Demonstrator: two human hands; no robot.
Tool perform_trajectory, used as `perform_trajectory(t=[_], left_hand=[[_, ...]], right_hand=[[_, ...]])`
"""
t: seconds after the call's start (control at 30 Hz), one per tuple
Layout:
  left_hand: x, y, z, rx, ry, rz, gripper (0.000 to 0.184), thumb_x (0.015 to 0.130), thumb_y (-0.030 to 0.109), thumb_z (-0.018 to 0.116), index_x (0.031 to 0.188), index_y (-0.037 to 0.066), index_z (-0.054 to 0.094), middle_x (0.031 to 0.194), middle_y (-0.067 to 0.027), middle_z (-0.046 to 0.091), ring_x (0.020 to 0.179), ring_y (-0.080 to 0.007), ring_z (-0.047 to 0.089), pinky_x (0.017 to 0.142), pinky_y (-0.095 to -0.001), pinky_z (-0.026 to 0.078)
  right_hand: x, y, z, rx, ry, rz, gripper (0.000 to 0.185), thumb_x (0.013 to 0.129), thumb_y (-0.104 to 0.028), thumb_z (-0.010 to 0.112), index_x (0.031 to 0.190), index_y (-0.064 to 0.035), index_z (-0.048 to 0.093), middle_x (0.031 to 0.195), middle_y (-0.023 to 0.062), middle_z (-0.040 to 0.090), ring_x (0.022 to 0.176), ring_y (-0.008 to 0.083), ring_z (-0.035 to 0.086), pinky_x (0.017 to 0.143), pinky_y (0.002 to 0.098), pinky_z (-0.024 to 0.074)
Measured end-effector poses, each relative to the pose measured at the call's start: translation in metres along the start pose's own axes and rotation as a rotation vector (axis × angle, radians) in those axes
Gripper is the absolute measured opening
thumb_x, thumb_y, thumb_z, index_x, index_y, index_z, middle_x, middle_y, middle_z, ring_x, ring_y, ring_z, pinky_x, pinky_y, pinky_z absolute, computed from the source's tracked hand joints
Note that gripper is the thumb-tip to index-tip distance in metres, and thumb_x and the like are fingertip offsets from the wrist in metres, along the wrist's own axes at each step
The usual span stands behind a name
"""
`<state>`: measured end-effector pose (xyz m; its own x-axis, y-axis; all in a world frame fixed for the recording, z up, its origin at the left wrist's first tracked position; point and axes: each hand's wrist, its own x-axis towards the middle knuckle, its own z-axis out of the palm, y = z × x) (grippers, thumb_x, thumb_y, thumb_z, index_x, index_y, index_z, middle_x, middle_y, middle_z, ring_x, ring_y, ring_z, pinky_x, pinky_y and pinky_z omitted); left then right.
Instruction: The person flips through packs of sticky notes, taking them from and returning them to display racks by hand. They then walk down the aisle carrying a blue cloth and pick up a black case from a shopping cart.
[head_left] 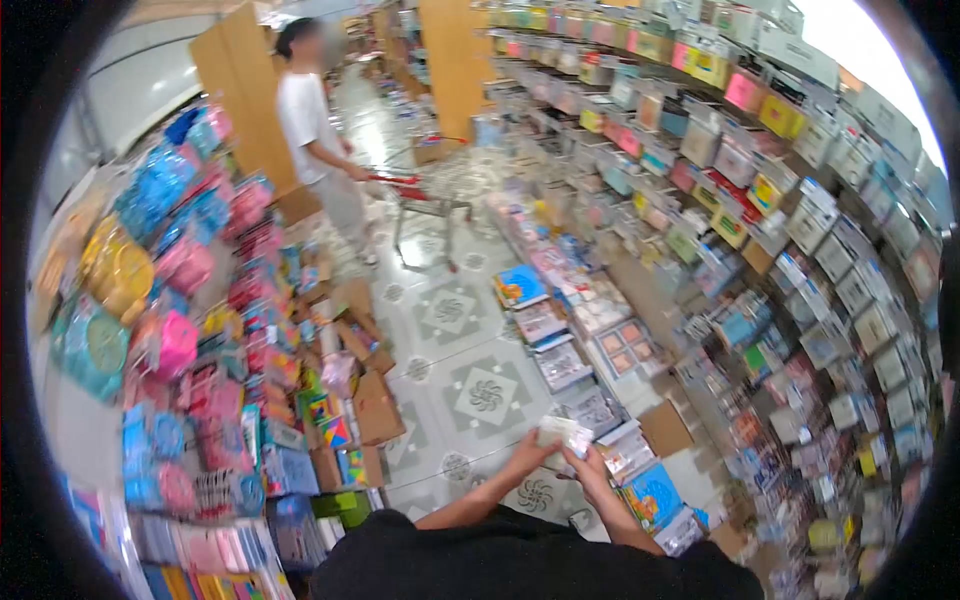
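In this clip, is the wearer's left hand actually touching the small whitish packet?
Touching. The head view shows the left hand with its fingers meeting the left side of the small whitish packet, with no gap visible between them.

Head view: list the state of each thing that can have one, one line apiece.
White packet, held in both hands; sealed or open, too blurred to tell
Left hand, closed on the packet
Right hand, closed on the packet
Cart, upright on the floor, a person's hand at its handle
Cartons, open, goods showing
Yellow bundle, wrapped in clear plastic
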<state>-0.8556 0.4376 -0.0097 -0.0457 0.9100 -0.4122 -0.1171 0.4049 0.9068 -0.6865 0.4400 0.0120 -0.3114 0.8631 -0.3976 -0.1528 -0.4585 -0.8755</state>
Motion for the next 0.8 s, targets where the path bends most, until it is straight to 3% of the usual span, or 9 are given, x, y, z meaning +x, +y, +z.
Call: perform_trajectory(t=[0.03, 0.07, 0.1, 0.17, 0.27, 0.37, 0.57, 0.67, 0.8], left_hand=[[-0.003, 0.013, -0.018, -0.066, 0.024, 0.009, 0.052, 0.082, 0.031, 0.074, 0.119, -0.002, 0.057, 0.111, -0.0139, 0.065, 0.098, -0.0222, 0.063, 0.086, -0.0345, 0.05], [-0.004, 0.021, -0.04, 0.027, 0.044, 0.079, 0.052, 0.081, 0.03, 0.075, 0.12, -0.001, 0.057, 0.111, -0.0134, 0.065, 0.095, -0.0208, 0.063, 0.084, -0.0337, 0.05], [-0.001, 0.019, -0.059, 0.116, 0.077, 0.162, 0.053, 0.081, 0.029, 0.076, 0.12, -0.001, 0.057, 0.11, -0.0128, 0.065, 0.093, -0.0194, 0.064, 0.081, -0.0329, 0.051], [0.008, 0.01, -0.09, -0.073, 0.03, 0.129, 0.048, 0.081, 0.026, 0.076, 0.118, 0.0, 0.059, 0.108, -0.0109, 0.066, 0.091, -0.0155, 0.063, 0.08, -0.0302, 0.05], [-0.001, 0.039, -0.122, -0.159, 0.072, 0.148, 0.033, 0.085, 0.016, 0.072, 0.112, -0.001, 0.063, 0.103, -0.0081, 0.068, 0.091, -0.0132, 0.062, 0.081, -0.0291, 0.049], [0.017, 0.03, -0.15, -0.218, 0.064, 0.221, 0.034, 0.087, 0.013, 0.069, 0.116, -0.002, 0.06, 0.106, -0.0085, 0.067, 0.093, -0.0144, 0.062, 0.084, -0.0289, 0.048], [0.036, 0.085, -0.182, -0.399, 0.123, 0.143, 0.033, 0.089, 0.012, 0.066, 0.118, -0.002, 0.058, 0.105, -0.008, 0.067, 0.093, -0.0155, 0.062, 0.084, -0.0293, 0.048], [0.071, 0.105, -0.196, -0.408, 0.126, 0.213, 0.036, 0.089, 0.013, 0.065, 0.121, -0.001, 0.054, 0.109, -0.0086, 0.065, 0.096, -0.0167, 0.062, 0.087, -0.0301, 0.047], [0.141, 0.145, -0.232, -0.378, 0.078, 0.325, 0.037, 0.092, 0.016, 0.061, 0.123, 0.0, 0.053, 0.115, -0.0091, 0.063, 0.102, -0.0177, 0.059, 0.09, -0.032, 0.046]], right_hand=[[0.004, -0.008, 0.021, -0.003, 0.002, 0.015, 0.042, 0.088, -0.025, 0.069, 0.123, -0.0058, 0.054, 0.11, 0.0059, 0.063, 0.09, 0.0174, 0.064, 0.065, 0.0365, 0.0587], [0.025, 0.016, 0.028, -0.228, 0.038, -0.136, 0.042, 0.088, -0.025, 0.07, 0.122, -0.0058, 0.055, 0.107, 0.0053, 0.065, 0.09, 0.0169, 0.064, 0.063, 0.0349, 0.0587], [0.029, 0.005, 0.052, -0.104, 0.049, -0.056, 0.041, 0.087, -0.023, 0.07, 0.121, -0.0057, 0.055, 0.104, 0.0049, 0.066, 0.088, 0.0163, 0.065, 0.06, 0.034, 0.0587], [0.033, -0.009, 0.086, -0.134, 0.046, 0.027, 0.042, 0.087, -0.023, 0.07, 0.122, -0.0054, 0.055, 0.103, 0.0054, 0.065, 0.085, 0.0164, 0.066, 0.059, 0.0336, 0.0591], [0.044, -0.024, 0.124, -0.16, 0.002, 0.059, 0.04, 0.089, -0.024, 0.068, 0.122, -0.0054, 0.054, 0.103, 0.0061, 0.065, 0.083, 0.0168, 0.066, 0.059, 0.0338, 0.0593], [0.067, -0.026, 0.142, -0.16, -0.047, 0.052, 0.039, 0.091, -0.024, 0.065, 0.123, -0.005, 0.054, 0.103, 0.0067, 0.065, 0.083, 0.0168, 0.066, 0.059, 0.034, 0.0596], [0.109, -0.062, 0.185, -0.234, -0.108, 0.077, 0.041, 0.095, -0.029, 0.059, 0.125, -0.0027, 0.051, 0.108, 0.0067, 0.059, 0.088, 0.0149, 0.061, 0.07, 0.0382, 0.0619], [0.152, -0.073, 0.208, -0.245, -0.091, 0.014, 0.04, 0.096, -0.029, 0.058, 0.124, -0.0026, 0.052, 0.101, 0.0048, 0.06, 0.081, 0.0123, 0.058, 0.07, 0.0332, 0.0586], [0.223, -0.101, 0.238, -0.392, -0.039, -0.27, 0.034, 0.095, -0.033, 0.06, 0.115, -0.0052, 0.058, 0.085, -0.0025, 0.057, 0.074, 0.0062, 0.049, 0.062, 0.0244, 0.0422]])
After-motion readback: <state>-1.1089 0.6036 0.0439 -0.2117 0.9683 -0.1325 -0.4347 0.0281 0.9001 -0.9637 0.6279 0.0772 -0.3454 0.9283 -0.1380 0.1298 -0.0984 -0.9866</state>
